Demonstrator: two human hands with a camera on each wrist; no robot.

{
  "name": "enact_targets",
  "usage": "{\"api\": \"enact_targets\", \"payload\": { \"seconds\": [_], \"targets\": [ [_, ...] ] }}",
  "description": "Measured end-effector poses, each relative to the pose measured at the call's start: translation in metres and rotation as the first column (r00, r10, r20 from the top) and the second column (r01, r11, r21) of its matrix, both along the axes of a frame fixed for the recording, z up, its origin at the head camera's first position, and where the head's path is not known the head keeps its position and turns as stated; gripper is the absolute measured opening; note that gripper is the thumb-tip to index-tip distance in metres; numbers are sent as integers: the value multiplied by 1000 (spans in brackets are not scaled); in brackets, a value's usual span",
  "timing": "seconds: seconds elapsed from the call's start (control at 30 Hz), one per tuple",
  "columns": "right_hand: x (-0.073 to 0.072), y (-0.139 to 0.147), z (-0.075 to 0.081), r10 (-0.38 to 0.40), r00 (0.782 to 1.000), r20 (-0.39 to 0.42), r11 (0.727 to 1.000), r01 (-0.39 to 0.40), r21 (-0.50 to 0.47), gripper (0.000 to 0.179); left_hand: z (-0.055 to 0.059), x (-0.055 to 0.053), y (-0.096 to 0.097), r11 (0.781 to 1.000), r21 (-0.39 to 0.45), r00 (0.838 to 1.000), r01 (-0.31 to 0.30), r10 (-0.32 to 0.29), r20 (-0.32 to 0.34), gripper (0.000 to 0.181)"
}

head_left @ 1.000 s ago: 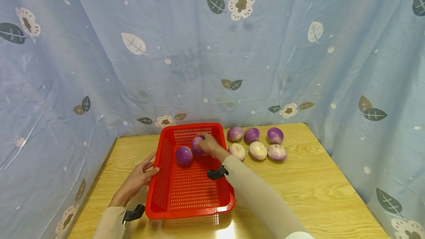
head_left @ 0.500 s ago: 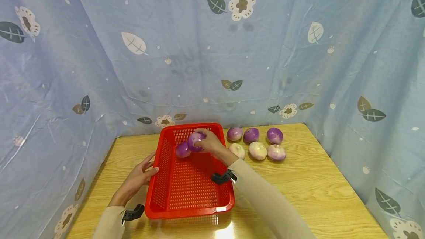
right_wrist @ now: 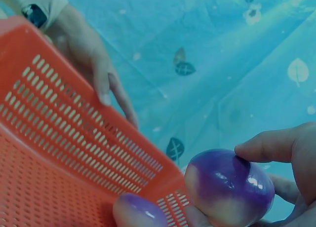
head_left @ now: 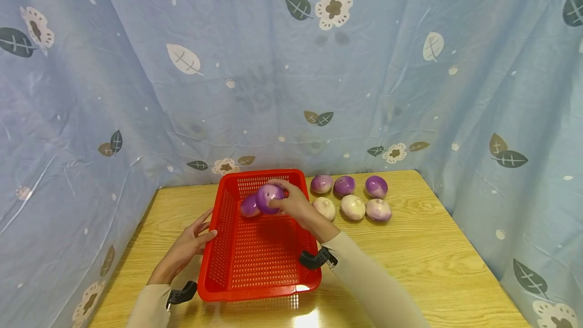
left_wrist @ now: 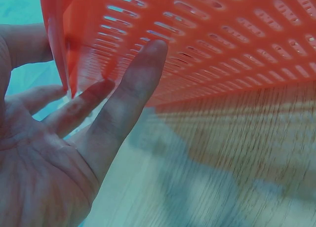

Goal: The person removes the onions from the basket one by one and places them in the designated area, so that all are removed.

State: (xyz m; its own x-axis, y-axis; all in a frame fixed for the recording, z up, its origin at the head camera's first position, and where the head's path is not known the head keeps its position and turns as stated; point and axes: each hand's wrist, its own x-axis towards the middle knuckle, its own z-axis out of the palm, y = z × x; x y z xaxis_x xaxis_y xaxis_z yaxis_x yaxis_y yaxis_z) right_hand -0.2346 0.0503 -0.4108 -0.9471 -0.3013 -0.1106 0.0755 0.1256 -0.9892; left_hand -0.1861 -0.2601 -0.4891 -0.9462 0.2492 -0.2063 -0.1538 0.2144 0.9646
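Note:
A red plastic basket [head_left: 259,294] with slotted walls stands on the table. My left hand [head_left: 189,242] holds its left side, thumb over the rim and fingers along the outer wall; in the left wrist view these fingers [left_wrist: 133,84] lie fairly straight against the slots. Inside the back of the basket, my right hand [head_left: 298,206] grips a purple-and-white turnip [head_left: 267,199] between thumb and fingers. The right wrist view shows this glossy turnip [right_wrist: 227,185] raised beside the basket wall. A second turnip [head_left: 248,206] lies on the basket floor, partly hidden behind the held one.
Right of the basket, several more turnips sit in two rows: purple ones [head_left: 344,186] at the back, paler ones [head_left: 352,207] in front. Wooden tabletop [head_left: 410,247] extends to the right. A blue patterned curtain [head_left: 246,90] encloses the table's back and sides.
My right hand has raised its turnip slightly and drawn back a little at the wrist. The other turnip has shifted slightly toward the back of the basket. My left hand stays put.

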Motion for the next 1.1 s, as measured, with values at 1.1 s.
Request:
{"api": "enact_targets", "payload": {
  "seconds": [1.1],
  "targets": [
    [41,86,3,-121,992,-22,987,118,-112,63,3,-1,-1,999,42,1000,29,-28,-12,77]
  ]
}}
